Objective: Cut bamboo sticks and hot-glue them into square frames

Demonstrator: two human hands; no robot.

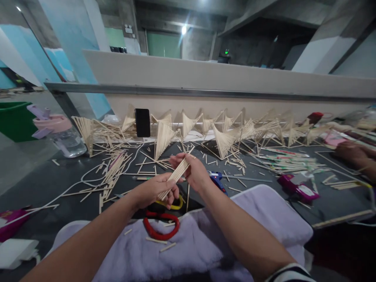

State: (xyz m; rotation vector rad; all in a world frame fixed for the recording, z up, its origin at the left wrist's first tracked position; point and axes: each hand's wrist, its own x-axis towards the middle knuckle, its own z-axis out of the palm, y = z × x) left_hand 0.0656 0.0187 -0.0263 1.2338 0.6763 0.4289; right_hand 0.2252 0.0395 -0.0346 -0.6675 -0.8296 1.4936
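Between my two hands lies a small bundle of thin wooden sticks [178, 171], slanting up to the right. My left hand [160, 188] grips its lower end, with the thumb on top. At the upper end, my right hand [194, 169] has its fingers curled around the sticks. Just below my left hand are scissors with red handles [161, 235], resting on a lilac fluffy cloth [202, 250]. A yellow handle loop [176, 203] shows behind them, partly hidden by my hand. Right of my right hand is a blue glue gun [217, 181].
Twisted stick models [164, 139] line the back of the dark table, with a black phone [142, 123] among them. Loose sticks [114, 176] and white cables are scattered about. A water bottle [67, 137] stands left. Purple power sockets [298, 188] and another person's hand [355, 154] are right.
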